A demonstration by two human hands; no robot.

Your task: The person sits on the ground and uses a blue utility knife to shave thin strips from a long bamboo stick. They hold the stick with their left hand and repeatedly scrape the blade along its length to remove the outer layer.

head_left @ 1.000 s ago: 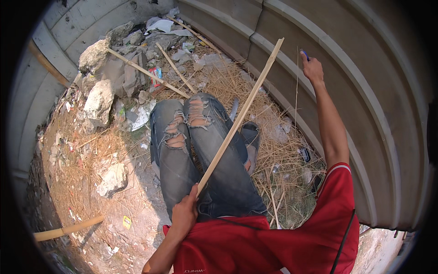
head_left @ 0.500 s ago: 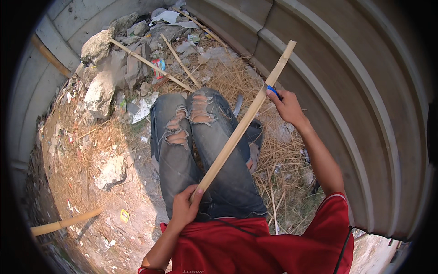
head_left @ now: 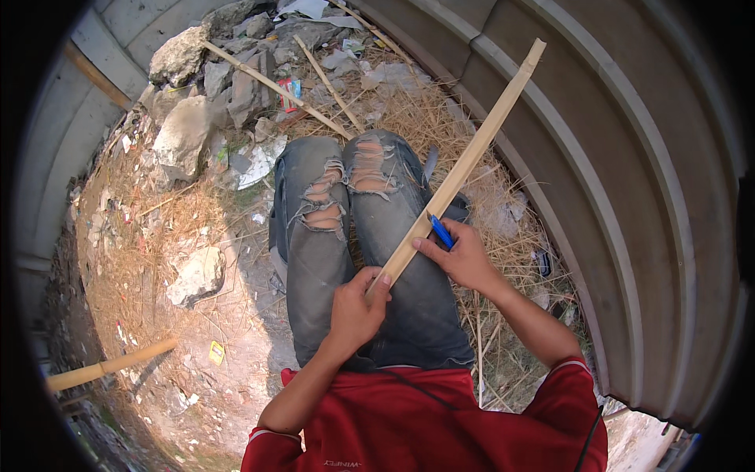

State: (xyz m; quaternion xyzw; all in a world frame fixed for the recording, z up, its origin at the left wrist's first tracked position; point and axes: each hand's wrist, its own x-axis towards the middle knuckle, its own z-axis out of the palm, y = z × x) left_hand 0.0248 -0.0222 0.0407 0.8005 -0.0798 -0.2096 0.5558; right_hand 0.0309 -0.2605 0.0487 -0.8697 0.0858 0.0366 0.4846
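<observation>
A long split bamboo strip (head_left: 472, 157) slants across my right thigh, its far end up to the right before the metal wall. My left hand (head_left: 358, 305) is closed around the strip's near end, thumb on top. A little farther up, my right hand (head_left: 464, 256) grips a blue utility knife (head_left: 442, 233), its dark tip against the strip's edge. The right thumb presses on the strip's face. My legs in torn jeans (head_left: 314, 275) are drawn together under the work.
A corrugated metal wall (head_left: 605, 173) curves along the right. Rocks (head_left: 182, 138) and rubble lie ahead at left, with thin bamboo sticks (head_left: 275, 88) leaning across. Dry straw (head_left: 417, 102) and litter cover the ground. A bamboo pole (head_left: 114, 367) juts in at lower left.
My right hand with the knife has moved down the strip toward my left hand. My left hand has risen slightly rightward, and the strip has shifted up and right.
</observation>
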